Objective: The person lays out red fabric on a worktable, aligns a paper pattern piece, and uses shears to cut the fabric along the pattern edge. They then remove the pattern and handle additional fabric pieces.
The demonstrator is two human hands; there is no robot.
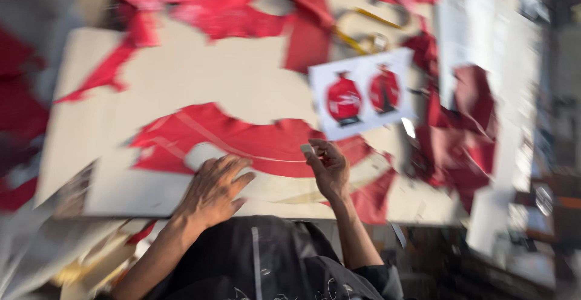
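Resting flat, fingers spread, on red cloth (242, 140): left hand (213, 192). Pinching small pale chalk-like piece (307, 149) at fingertips: right hand (330, 168). Lying across pale worktop (200, 76), looking light, limp; best held at edges. Sitting beyond: printed sheet (362, 91).

Curved red fabric piece (242, 140) flat on pale board, small whitish chalk (307, 149) pinched above it.

Bright daylight, heavy motion blur throughout
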